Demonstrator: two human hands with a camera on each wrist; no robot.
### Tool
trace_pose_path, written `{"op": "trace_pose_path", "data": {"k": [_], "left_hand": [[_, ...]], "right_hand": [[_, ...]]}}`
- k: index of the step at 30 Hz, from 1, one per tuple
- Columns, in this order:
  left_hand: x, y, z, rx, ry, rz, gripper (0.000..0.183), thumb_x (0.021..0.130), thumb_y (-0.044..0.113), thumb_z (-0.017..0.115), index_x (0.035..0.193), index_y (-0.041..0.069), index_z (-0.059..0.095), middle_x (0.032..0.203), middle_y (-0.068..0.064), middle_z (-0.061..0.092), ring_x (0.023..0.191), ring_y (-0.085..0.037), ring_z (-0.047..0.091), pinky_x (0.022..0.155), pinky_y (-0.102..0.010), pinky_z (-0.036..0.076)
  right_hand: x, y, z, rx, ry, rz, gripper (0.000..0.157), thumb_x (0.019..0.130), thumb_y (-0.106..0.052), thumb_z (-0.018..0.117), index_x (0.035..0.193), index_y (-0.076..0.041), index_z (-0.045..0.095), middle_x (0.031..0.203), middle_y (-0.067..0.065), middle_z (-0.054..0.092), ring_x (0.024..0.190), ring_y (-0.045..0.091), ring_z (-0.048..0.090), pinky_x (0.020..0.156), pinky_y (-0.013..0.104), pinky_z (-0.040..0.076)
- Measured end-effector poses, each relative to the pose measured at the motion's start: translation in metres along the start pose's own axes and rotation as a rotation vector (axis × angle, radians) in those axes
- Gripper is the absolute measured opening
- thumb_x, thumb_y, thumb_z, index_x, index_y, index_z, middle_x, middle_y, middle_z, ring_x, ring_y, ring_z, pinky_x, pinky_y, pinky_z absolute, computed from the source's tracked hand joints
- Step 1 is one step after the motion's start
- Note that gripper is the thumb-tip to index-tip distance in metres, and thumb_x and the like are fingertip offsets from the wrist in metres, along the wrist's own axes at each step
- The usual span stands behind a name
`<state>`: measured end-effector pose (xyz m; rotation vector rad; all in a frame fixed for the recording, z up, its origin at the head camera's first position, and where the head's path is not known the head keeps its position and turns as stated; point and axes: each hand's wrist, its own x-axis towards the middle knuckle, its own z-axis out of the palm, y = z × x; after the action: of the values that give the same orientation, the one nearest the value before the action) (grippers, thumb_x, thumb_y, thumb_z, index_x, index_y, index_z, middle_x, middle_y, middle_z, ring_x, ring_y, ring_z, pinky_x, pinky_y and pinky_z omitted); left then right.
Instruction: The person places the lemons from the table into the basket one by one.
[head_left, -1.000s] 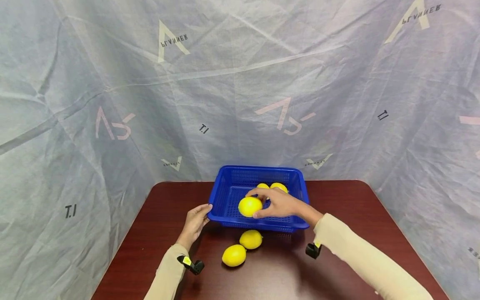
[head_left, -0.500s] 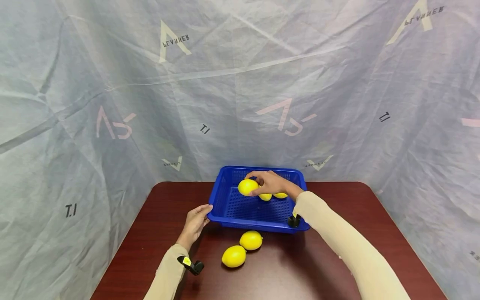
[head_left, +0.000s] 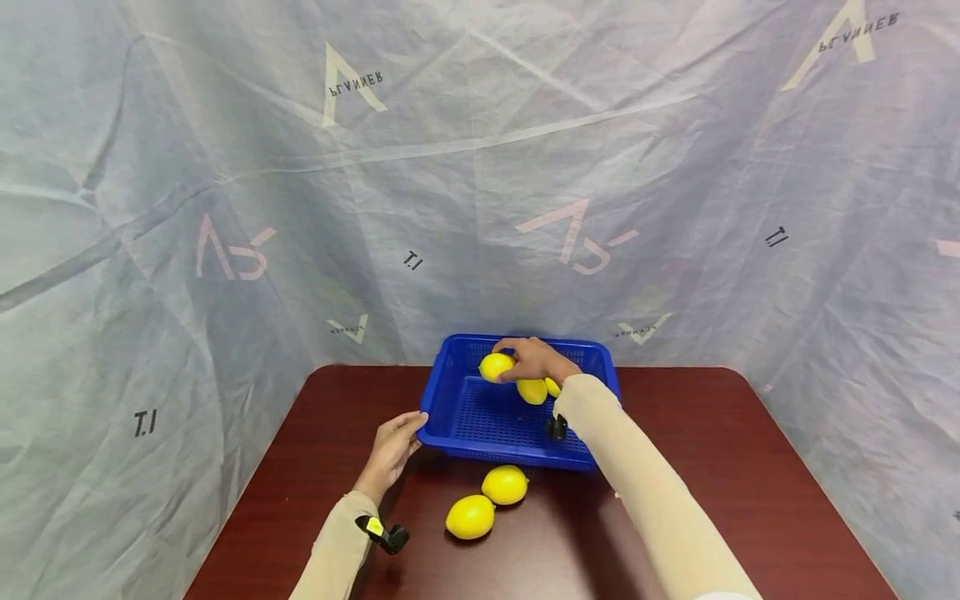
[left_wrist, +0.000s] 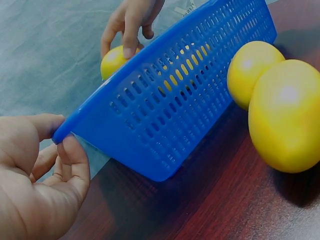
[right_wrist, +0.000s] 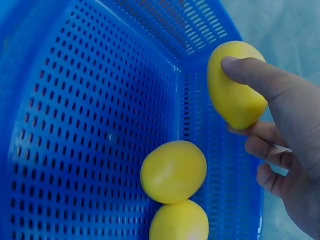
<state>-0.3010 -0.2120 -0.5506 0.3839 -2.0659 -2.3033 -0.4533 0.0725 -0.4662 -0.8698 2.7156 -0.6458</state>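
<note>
My right hand [head_left: 531,360] grips a yellow lemon [head_left: 496,367] between thumb and fingers, over the far part of a blue perforated plastic basket [head_left: 480,421]. Two more lemons lie inside, one lemon [right_wrist: 173,171] touching the other lemon [right_wrist: 180,222] in the right wrist view. At the basket's near left corner my left hand [head_left: 392,450] pinches the rim, thumb on top and fingers beneath, as the left wrist view shows. Outside, in front of the basket, a pair of lemons sits on the table: one lemon [head_left: 505,485] right behind the other lemon [head_left: 470,517].
The dark red wooden table [head_left: 300,500] has rounded far corners. Behind it and at both sides hangs a grey printed sheet [head_left: 450,208]. The basket stands near the table's back edge.
The held lemon has travelled with my right hand from the basket's near side to its far side, passing the lemons inside. My left hand keeps its place on the rim.
</note>
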Motion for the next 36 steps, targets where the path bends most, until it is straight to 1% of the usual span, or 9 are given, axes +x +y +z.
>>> {"op": "trace_pose_path", "data": {"k": [2, 7, 12, 16, 19, 24, 28, 31, 36], "left_hand": [[0.000, -0.001, 0.000, 0.000, -0.001, 0.000, 0.041, 0.099, 0.019, 0.070, 0.129, -0.008, 0.063, 0.091, 0.002, 0.069, 0.073, -0.006, 0.060, 0.071, -0.022, 0.053], [0.000, -0.001, -0.001, -0.019, 0.000, 0.001, 0.041, 0.099, 0.019, 0.070, 0.128, -0.009, 0.063, 0.093, 0.001, 0.069, 0.072, -0.006, 0.059, 0.070, -0.022, 0.052], [-0.001, -0.002, 0.000, -0.031, -0.011, 0.002, 0.044, 0.100, 0.020, 0.069, 0.131, -0.009, 0.061, 0.095, 0.001, 0.070, 0.074, -0.005, 0.061, 0.072, -0.023, 0.052], [-0.003, -0.002, 0.001, -0.036, -0.023, 0.003, 0.045, 0.100, 0.020, 0.069, 0.131, -0.011, 0.060, 0.093, 0.002, 0.069, 0.075, -0.005, 0.060, 0.071, -0.022, 0.052], [-0.003, -0.001, 0.002, -0.041, -0.015, -0.004, 0.043, 0.099, 0.018, 0.070, 0.130, -0.011, 0.061, 0.090, 0.003, 0.069, 0.074, -0.006, 0.059, 0.070, -0.022, 0.051], [-0.002, 0.002, 0.001, -0.049, -0.005, 0.005, 0.042, 0.099, 0.018, 0.070, 0.129, -0.011, 0.061, 0.091, 0.002, 0.069, 0.075, -0.006, 0.061, 0.069, -0.021, 0.052], [-0.007, 0.009, 0.001, -0.051, -0.037, -0.001, 0.042, 0.100, 0.015, 0.068, 0.130, -0.013, 0.059, 0.094, 0.000, 0.070, 0.076, -0.006, 0.062, 0.071, -0.022, 0.053], [-0.007, 0.007, 0.000, -0.045, -0.047, -0.003, 0.043, 0.101, 0.016, 0.067, 0.131, -0.013, 0.058, 0.094, 0.000, 0.069, 0.076, -0.006, 0.061, 0.072, -0.023, 0.053], [-0.003, -0.002, 0.000, -0.036, -0.018, 0.002, 0.045, 0.100, 0.020, 0.069, 0.131, -0.011, 0.060, 0.092, 0.002, 0.068, 0.076, -0.006, 0.059, 0.070, -0.021, 0.051]], "right_hand": [[0.005, -0.001, 0.004, -0.008, 0.013, 0.027, 0.057, 0.090, -0.042, 0.078, 0.141, -0.025, 0.058, 0.133, 0.010, 0.061, 0.103, 0.025, 0.058, 0.088, 0.044, 0.052], [0.017, -0.003, 0.018, -0.022, 0.024, 0.086, 0.057, 0.089, -0.045, 0.077, 0.140, -0.026, 0.059, 0.138, 0.010, 0.059, 0.109, 0.027, 0.057, 0.095, 0.047, 0.050], [0.023, 0.003, 0.030, -0.029, 0.011, 0.143, 0.058, 0.088, -0.045, 0.080, 0.140, -0.027, 0.060, 0.139, 0.010, 0.059, 0.111, 0.028, 0.056, 0.095, 0.048, 0.049], [0.025, 0.008, 0.036, -0.030, -0.005, 0.163, 0.058, 0.087, -0.045, 0.081, 0.139, -0.027, 0.060, 0.140, 0.011, 0.058, 0.111, 0.027, 0.057, 0.095, 0.048, 0.050], [0.027, 0.010, 0.039, -0.035, -0.015, 0.167, 0.059, 0.087, -0.046, 0.080, 0.139, -0.028, 0.060, 0.139, 0.010, 0.059, 0.112, 0.027, 0.057, 0.095, 0.049, 0.050], [0.031, 0.011, 0.042, -0.079, 0.000, 0.160, 0.059, 0.088, -0.047, 0.080, 0.140, -0.027, 0.060, 0.139, 0.010, 0.059, 0.115, 0.029, 0.057, 0.097, 0.050, 0.049], [0.029, 0.012, 0.045, -0.122, 0.002, 0.171, 0.057, 0.088, -0.046, 0.079, 0.139, -0.027, 0.061, 0.137, 0.010, 0.060, 0.117, 0.030, 0.057, 0.099, 0.050, 0.049], [0.028, 0.011, 0.047, -0.140, 0.003, 0.175, 0.057, 0.088, -0.046, 0.080, 0.138, -0.026, 0.061, 0.135, 0.011, 0.061, 0.116, 0.030, 0.058, 0.099, 0.050, 0.049], [0.028, 0.012, 0.048, -0.155, -0.018, 0.166, 0.060, 0.089, -0.046, 0.079, 0.142, -0.026, 0.060, 0.139, 0.013, 0.060, 0.123, 0.033, 0.058, 0.101, 0.050, 0.049]]}}
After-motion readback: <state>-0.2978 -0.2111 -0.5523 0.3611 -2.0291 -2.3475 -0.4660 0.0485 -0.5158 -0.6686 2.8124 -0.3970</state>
